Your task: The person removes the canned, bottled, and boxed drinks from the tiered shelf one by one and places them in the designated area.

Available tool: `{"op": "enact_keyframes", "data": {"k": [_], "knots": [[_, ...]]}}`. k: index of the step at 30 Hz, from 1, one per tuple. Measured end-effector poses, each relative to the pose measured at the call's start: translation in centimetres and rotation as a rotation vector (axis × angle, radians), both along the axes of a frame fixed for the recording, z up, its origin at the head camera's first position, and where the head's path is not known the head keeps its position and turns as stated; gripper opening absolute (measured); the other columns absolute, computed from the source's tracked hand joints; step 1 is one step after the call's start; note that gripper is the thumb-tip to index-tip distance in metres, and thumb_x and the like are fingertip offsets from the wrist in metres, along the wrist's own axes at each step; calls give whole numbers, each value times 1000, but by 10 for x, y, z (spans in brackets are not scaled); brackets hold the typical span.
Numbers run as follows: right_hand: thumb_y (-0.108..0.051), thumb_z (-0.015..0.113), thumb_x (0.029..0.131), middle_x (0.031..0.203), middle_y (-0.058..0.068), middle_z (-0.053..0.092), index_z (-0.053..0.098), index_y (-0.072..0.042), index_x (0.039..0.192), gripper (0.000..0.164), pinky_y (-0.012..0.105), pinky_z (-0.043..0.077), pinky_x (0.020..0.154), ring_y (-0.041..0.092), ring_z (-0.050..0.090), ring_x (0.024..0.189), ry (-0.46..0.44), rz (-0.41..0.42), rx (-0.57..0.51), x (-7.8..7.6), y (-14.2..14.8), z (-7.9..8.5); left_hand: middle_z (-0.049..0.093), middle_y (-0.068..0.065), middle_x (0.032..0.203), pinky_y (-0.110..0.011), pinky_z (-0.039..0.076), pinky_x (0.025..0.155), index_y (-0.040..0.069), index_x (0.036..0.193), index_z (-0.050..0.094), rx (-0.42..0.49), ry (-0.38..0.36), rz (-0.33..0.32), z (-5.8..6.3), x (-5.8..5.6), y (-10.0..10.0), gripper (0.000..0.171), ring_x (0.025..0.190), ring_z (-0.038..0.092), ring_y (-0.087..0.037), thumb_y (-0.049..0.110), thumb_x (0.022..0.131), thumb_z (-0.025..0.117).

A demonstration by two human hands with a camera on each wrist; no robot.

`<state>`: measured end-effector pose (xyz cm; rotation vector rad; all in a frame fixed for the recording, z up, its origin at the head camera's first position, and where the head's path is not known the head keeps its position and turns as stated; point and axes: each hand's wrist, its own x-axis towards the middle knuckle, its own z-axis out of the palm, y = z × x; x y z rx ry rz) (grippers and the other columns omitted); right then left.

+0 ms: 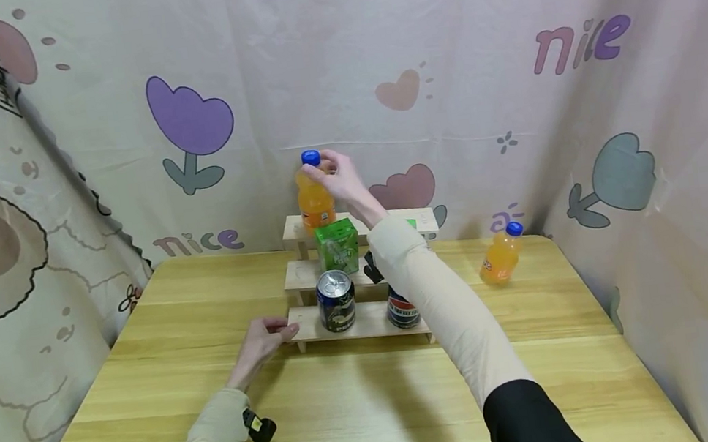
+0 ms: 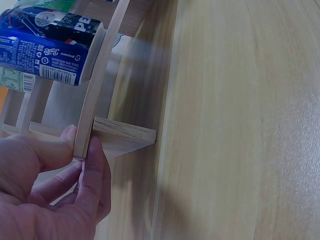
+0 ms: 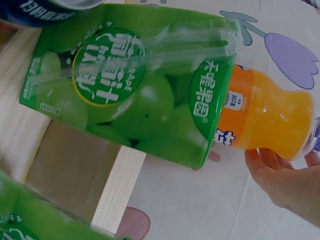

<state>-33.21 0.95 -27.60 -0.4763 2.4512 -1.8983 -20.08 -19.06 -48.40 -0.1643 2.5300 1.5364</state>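
Note:
My right hand [image 1: 340, 177] grips an orange soda bottle [image 1: 316, 203] near its blue cap, at the left end of the top tier of a small wooden stepped shelf [image 1: 307, 274]. In the right wrist view the fingers [image 3: 270, 167] lie against the bottle [image 3: 280, 120], partly behind a green juice box [image 3: 135, 85]. My left hand [image 1: 263, 341] pinches the left end of the lowest tier between thumb and fingers; the left wrist view shows this board edge [image 2: 82, 142] in the left hand [image 2: 60, 185]. A dark can [image 1: 337, 303] stands just right of it.
Another can [image 1: 402, 309] is on the lowest tier at right, partly hidden by the right sleeve. The green juice box [image 1: 338, 246] stands on the middle tier. A second orange soda bottle [image 1: 502, 254] is on the wooden table [image 1: 216, 289], right of the shelf. A printed curtain [image 1: 319, 48] hangs behind.

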Motion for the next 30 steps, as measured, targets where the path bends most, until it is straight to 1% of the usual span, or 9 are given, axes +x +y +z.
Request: {"op": "enact_keyframes", "data": {"k": [3,8,11,14,16,21,24,28,30], "knots": [[-26,62,101,128,20,63,59,-4,133,39,42,45,108,29,56,119,5,-15,0,0,2,1,69,-29,114,-44,57,90,-13,121,62,3,2,-6,0,0,0,41,98,68,-30,20,97,68],[-22,64,100,119,19,65,60,-3,132,38,38,47,101,24,56,108,20,-25,-42,2,8,4,69,-30,113,-45,57,91,-15,124,60,21,1,-5,1,0,0,43,95,68,-27,18,97,67],[-20,64,100,107,11,65,61,-2,130,35,34,45,97,21,55,104,26,-20,-82,3,11,6,68,-31,115,-46,56,92,-16,126,58,22,-5,-4,2,0,-1,46,97,68,-29,19,97,66],[-18,64,99,95,1,61,61,1,127,34,30,43,93,18,54,100,26,-11,-129,5,15,8,67,-31,116,-46,56,93,-16,126,57,18,-10,2,2,0,-1,46,99,67,-30,19,97,67],[-17,64,99,91,-4,58,60,2,127,33,28,43,90,16,53,99,26,-9,-157,6,18,9,67,-31,116,-45,56,92,-16,126,57,13,-12,5,1,-1,-1,46,100,67,-31,19,98,66],[-15,64,99,91,-6,59,58,3,129,35,27,42,91,14,53,99,40,-24,-204,9,30,12,67,-31,116,-44,56,91,-15,125,59,4,-5,5,1,-1,-1,45,100,67,-31,19,97,67],[-12,65,98,92,-7,63,58,3,129,35,29,43,95,14,55,99,55,-31,-228,10,40,14,68,-30,115,-44,56,91,-15,124,60,-7,3,-5,1,0,0,44,99,68,-31,20,97,67],[-13,65,98,90,-8,66,61,-1,124,29,33,43,101,15,58,101,66,-51,-232,14,57,19,68,-31,116,-45,56,92,-14,124,60,-11,1,-7,0,0,0,45,101,68,-32,21,97,67],[-14,65,98,89,-9,66,62,-3,121,26,33,43,101,15,59,100,65,-70,-228,16,67,22,67,-31,117,-46,56,93,-15,126,59,-3,-4,-3,0,0,0,46,102,67,-33,21,97,67]]}}
